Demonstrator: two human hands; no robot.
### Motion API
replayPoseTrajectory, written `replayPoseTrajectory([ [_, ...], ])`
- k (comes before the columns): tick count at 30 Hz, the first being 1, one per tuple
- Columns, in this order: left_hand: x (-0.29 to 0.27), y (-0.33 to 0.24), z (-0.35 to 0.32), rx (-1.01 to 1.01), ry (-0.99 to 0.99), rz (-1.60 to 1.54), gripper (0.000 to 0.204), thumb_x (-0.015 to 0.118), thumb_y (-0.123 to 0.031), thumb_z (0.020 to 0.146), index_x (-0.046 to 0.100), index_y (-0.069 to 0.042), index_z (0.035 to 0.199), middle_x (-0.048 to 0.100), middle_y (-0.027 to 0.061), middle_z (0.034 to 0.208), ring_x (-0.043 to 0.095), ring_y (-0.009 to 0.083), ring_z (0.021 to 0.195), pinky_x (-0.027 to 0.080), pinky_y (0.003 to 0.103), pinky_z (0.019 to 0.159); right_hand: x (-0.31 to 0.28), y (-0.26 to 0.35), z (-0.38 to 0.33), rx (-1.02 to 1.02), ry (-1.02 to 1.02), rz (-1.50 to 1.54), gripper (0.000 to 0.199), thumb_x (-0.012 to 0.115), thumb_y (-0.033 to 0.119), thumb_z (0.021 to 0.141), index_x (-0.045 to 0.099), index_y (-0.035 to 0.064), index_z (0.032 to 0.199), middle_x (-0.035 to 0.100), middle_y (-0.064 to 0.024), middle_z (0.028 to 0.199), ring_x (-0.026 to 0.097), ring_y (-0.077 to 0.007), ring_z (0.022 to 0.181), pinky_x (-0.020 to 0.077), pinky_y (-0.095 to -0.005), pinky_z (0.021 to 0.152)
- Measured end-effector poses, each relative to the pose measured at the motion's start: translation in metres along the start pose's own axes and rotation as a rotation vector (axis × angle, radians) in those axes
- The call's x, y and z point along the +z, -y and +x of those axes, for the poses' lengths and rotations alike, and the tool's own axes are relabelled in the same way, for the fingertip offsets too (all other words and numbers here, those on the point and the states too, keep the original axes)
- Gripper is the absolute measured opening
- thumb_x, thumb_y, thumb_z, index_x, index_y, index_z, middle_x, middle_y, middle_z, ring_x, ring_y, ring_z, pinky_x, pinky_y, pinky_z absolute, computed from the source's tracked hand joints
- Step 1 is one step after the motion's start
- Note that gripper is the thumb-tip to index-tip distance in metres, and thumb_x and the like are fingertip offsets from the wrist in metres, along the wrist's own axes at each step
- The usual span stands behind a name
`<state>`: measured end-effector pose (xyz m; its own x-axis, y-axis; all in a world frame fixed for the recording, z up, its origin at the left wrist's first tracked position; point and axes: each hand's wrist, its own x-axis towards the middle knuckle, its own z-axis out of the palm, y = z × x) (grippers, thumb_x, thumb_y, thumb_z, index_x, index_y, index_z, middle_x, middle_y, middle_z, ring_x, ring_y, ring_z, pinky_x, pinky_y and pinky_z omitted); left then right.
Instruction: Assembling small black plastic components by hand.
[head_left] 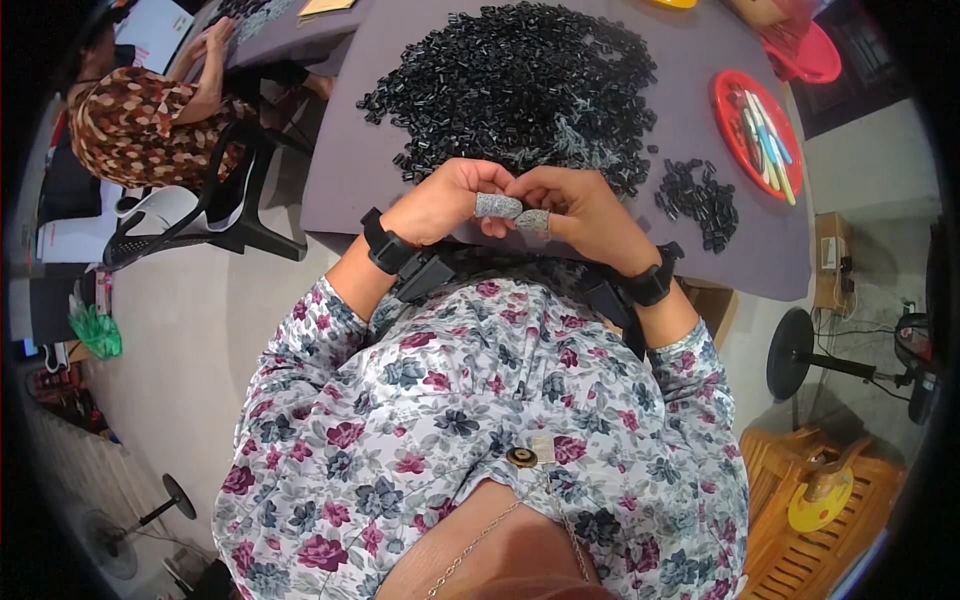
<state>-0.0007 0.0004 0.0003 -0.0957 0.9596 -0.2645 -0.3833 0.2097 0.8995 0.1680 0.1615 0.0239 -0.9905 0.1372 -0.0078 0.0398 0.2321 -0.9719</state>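
Observation:
My left hand [450, 203] and my right hand [592, 215] meet above the table's near edge, fingertips together. Both are closed in a pinch; whatever lies between the fingers is too small or hidden to make out. Grey wraps cover a left digit [498, 206] and a right digit [533, 220], probably the thumbs. Just beyond my hands spreads a big heap of small black, shiny, tube-like pieces [500, 80], with greyish bits [580, 140] among them on its near right side. A smaller pile of similar black pieces [700, 200] lies to the right of my right hand.
A red round tray [722, 108] holding several knife-like tools with pale and blue handles stands on the grey-covered table [400, 30] at right. A person [150, 120] sits at another table at far left, near a black chair [265, 190]. An orange plastic chair [800, 530] stands at lower right.

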Motion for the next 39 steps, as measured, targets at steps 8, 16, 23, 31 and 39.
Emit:
replayPoseTrajectory([
  [8, -0.006, 0.005, 0.006, 0.005, 0.029, 0.051, 0.023, 0.056, 0.005, 0.091, 0.071, 0.0, 0.108, 0.072, 0.0018, 0.093, 0.062, 0.0078, 0.072, 0.049, 0.022, 0.067, -0.001, 0.013, -0.001, -0.054, 0.025, -0.199, 0.04, 0.059, -0.012, 0.075, 0.069, 0.0023, 0.11, 0.06, -0.0048, 0.078, 0.057, -0.0128, 0.071, 0.0479, -0.0295, 0.066],
  [16, 0.003, -0.001, 0.005, 0.0, -0.008, 0.002, 0.01, 0.061, 0.002, 0.094, 0.068, -0.003, 0.1, 0.069, -0.0001, 0.095, 0.06, 0.0059, 0.071, 0.048, 0.019, 0.066, 0.007, 0.006, -0.003, -0.12, -0.075, -0.377, 0.044, 0.057, -0.015, 0.073, 0.065, 0.0034, 0.112, 0.062, -0.0091, 0.085, 0.061, -0.0185, 0.075, 0.0509, -0.0308, 0.071],
  [23, -0.007, 0.01, 0.01, 0.045, -0.005, 0.065, 0.015, 0.061, 0.0, 0.095, 0.072, -0.002, 0.105, 0.071, 0.0001, 0.094, 0.06, 0.0061, 0.071, 0.048, 0.019, 0.066, 0.007, 0.012, -0.001, -0.254, -0.177, -0.538, 0.037, 0.063, -0.012, 0.074, 0.063, 0.0054, 0.108, 0.062, -0.0099, 0.092, 0.068, -0.0282, 0.082, 0.0533, -0.0381, 0.071],
  [31, 0.0, -0.006, 0.002, 0.011, -0.009, 0.344, 0.018, 0.063, 0.0, 0.092, 0.075, -0.002, 0.105, 0.071, -0.0028, 0.088, 0.06, 0.0031, 0.075, 0.047, 0.021, 0.067, 0.01, 0.002, -0.002, -0.328, -0.096, -1.011, 0.022, 0.072, 0.009, 0.075, 0.063, 0.007, 0.095, 0.063, -0.0084, 0.083, 0.068, -0.0285, 0.077, 0.0549, -0.0408, 0.063],
  [39, 0.002, -0.014, -0.002, 0.003, 0.074, 0.432, 0.018, 0.061, 0.002, 0.09, 0.076, 0.0, 0.101, 0.07, -0.0029, 0.084, 0.059, 0.0035, 0.074, 0.046, 0.022, 0.066, 0.014, 0.001, -0.005, -0.382, -0.075, -0.938, 0.023, 0.074, 0.013, 0.074, 0.063, 0.0038, 0.091, 0.065, -0.0104, 0.079, 0.068, -0.0307, 0.076, 0.0552, -0.0424, 0.064],
])
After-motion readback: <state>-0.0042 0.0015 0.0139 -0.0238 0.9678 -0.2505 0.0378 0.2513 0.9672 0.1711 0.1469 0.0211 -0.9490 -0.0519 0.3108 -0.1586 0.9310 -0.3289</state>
